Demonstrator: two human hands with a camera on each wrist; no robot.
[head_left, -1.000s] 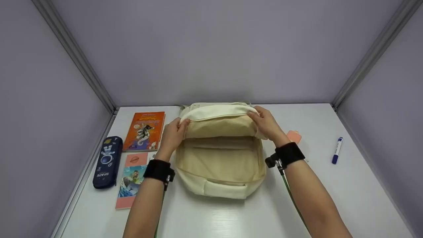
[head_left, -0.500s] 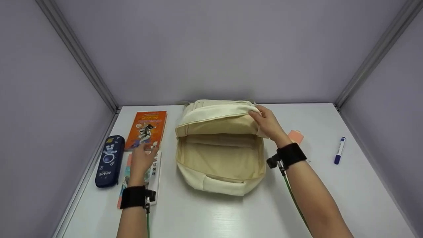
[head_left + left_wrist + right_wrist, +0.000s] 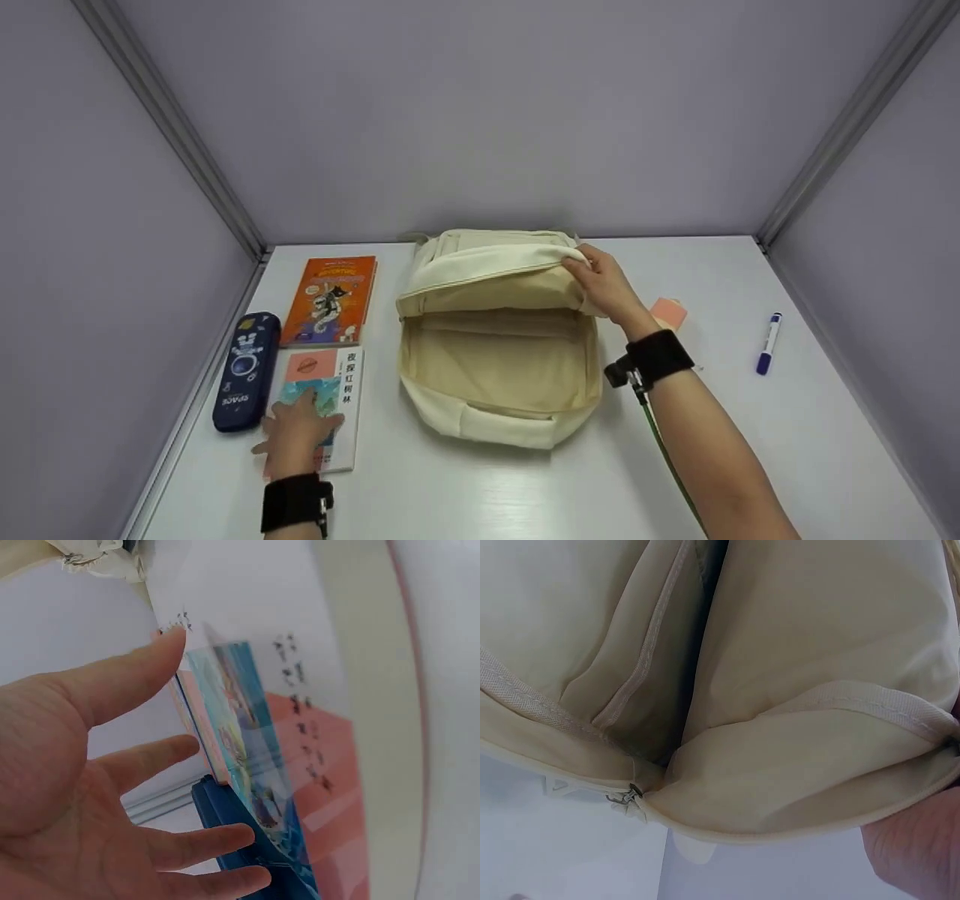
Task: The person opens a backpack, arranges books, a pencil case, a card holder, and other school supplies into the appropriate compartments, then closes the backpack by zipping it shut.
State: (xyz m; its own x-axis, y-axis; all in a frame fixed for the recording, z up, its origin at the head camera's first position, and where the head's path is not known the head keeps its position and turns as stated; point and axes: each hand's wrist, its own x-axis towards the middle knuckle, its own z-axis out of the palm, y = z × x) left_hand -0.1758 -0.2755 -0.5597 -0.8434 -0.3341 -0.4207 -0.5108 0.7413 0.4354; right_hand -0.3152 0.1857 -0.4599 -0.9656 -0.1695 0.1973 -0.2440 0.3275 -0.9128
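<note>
A cream backpack (image 3: pixel 502 367) lies unzipped in the middle of the table, its main compartment gaping toward me. My right hand (image 3: pixel 609 285) pinches the right end of the raised flap (image 3: pixel 487 264) between thumb and fingers. In the right wrist view the lining (image 3: pixel 825 637) and a zipper pull (image 3: pixel 626 795) show, with part of that hand at the edge. Over a white and pink paperback (image 3: pixel 346 427) my left hand (image 3: pixel 296 433) spreads its fingers. The left wrist view has the fingers (image 3: pixel 202 844) splayed close in front of the cover, gripping nothing.
An orange book (image 3: pixel 330 300) lies beyond the paperback. To their left is a navy pencil case (image 3: pixel 246 373) with a space print. Right of the backpack are a small pink item (image 3: pixel 670 311), partly behind the right forearm, and a blue-capped marker (image 3: pixel 769 343). Grey panels enclose the table.
My left hand has let go of the flap's left side and moved left and down to the paperback. The flap's left end has sagged. My right hand keeps its hold.
</note>
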